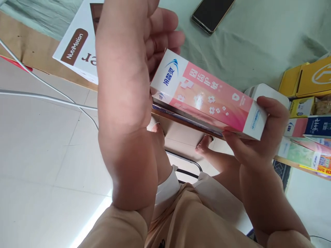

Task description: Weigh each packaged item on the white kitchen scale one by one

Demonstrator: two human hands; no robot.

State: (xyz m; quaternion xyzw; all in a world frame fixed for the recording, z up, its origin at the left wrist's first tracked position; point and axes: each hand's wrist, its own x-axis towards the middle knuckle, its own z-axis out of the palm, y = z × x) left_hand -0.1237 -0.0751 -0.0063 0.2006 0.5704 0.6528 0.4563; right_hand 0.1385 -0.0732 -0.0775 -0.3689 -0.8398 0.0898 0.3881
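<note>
My right hand [258, 144] grips the right end of a pink and white toothpaste box [214, 98], thumb on the near edge and a finger over the far corner. The box is tilted, its white end with a blue logo pointing left. My left hand [155, 41] is beside that left end, fingers loosely curved and apart, some partly behind the box. Whether the palm touches the box I cannot tell. Behind my left wrist stands a white NutriMotion box [74, 51], partly hidden. A dark, blue-edged strip shows beneath the toothpaste box; its kind is unclear.
A black phone [213, 15] lies on the pale green cloth [258, 44] at the back. At right are yellow boxes [314, 77], a navy box [318, 126], several other cartons and a white rounded object [270, 91]. White cables [49, 98] cross the left side above the tiled floor.
</note>
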